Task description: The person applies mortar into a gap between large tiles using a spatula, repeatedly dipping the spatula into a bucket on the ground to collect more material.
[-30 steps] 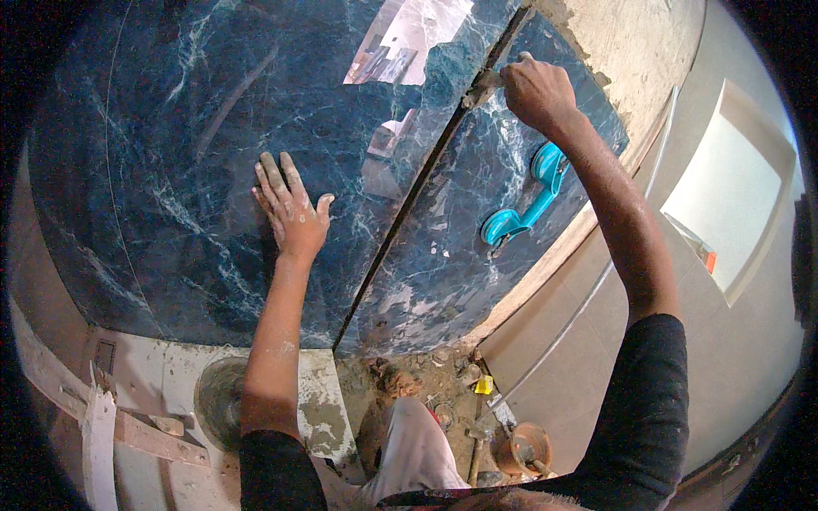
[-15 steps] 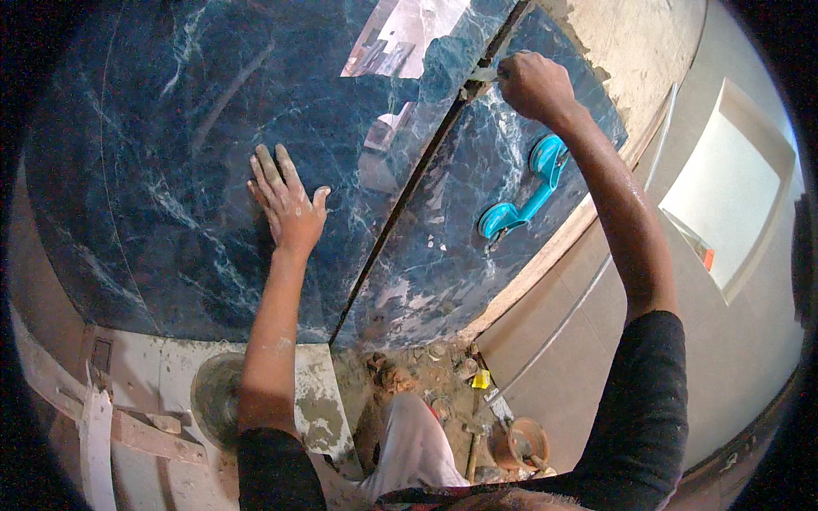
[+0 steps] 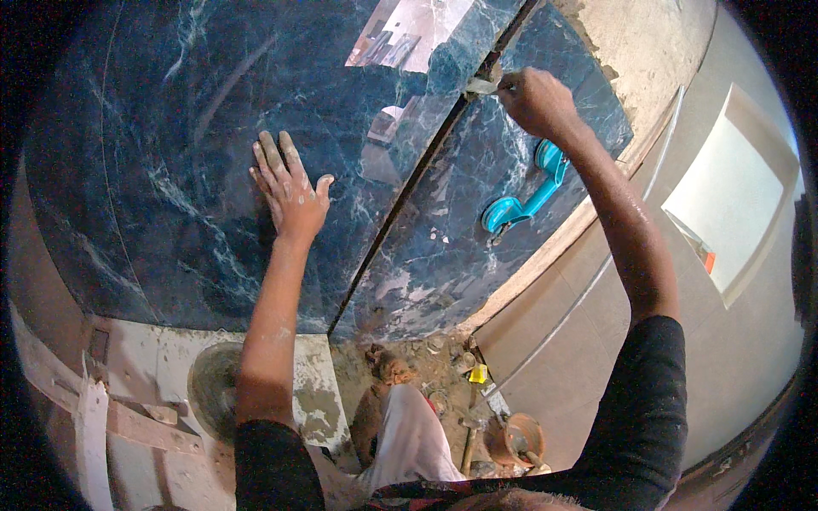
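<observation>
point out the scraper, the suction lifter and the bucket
Scraper [image 3: 481, 86], head view: on its blade.
Suction lifter [image 3: 540, 197], head view: on its handle.
Bucket [image 3: 495, 444], head view: on its outer wall.

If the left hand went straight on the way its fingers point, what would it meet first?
Nothing separate, it seems: beyond the left hand, only the dark blue veined slab shows up to the picture's top edge. How firmly the palm touches it is unclear.
</observation>
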A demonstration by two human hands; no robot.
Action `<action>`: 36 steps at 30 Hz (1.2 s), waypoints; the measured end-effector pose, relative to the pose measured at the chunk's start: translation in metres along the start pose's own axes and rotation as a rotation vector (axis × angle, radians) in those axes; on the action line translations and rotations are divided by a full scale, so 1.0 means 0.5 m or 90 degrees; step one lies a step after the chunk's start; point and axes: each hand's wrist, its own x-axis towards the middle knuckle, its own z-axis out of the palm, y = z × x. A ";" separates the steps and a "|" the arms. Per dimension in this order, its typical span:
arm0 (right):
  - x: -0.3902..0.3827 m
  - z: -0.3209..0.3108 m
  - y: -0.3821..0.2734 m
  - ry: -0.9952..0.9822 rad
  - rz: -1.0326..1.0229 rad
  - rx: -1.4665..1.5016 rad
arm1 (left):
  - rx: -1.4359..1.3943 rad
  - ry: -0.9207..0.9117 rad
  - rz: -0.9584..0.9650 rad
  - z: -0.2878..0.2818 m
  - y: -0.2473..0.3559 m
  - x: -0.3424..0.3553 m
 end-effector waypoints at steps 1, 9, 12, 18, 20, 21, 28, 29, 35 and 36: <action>-0.013 0.009 -0.009 0.020 -0.023 -0.006 | 0.000 0.006 0.002 0.002 -0.001 -0.001; -0.027 0.030 -0.026 0.004 -0.019 -0.072 | -0.002 -0.007 -0.001 0.008 0.001 -0.002; -0.027 0.037 -0.030 0.020 -0.033 -0.080 | 0.010 0.005 0.010 0.007 -0.007 -0.002; -0.021 0.015 -0.036 0.009 -0.054 -0.107 | -0.004 -0.007 0.004 0.008 -0.007 -0.001; -0.016 0.008 -0.037 -0.005 -0.038 -0.122 | -0.011 -0.008 0.002 0.010 -0.004 -0.003; -0.016 0.000 -0.038 -0.008 -0.033 -0.120 | -0.010 -0.007 0.004 0.010 -0.006 -0.003; -0.056 -0.021 -0.054 -0.008 -0.011 -0.061 | -0.012 -0.003 0.003 0.006 -0.006 -0.002; -0.062 -0.014 -0.060 -0.008 -0.001 -0.054 | -0.012 -0.004 0.003 0.006 -0.006 -0.002; -0.068 0.025 -0.072 0.019 -0.032 -0.072 | 0.006 -0.002 0.000 0.010 -0.007 -0.001; -0.066 0.029 -0.072 0.023 -0.035 -0.067 | 0.007 0.000 0.002 0.010 -0.006 -0.001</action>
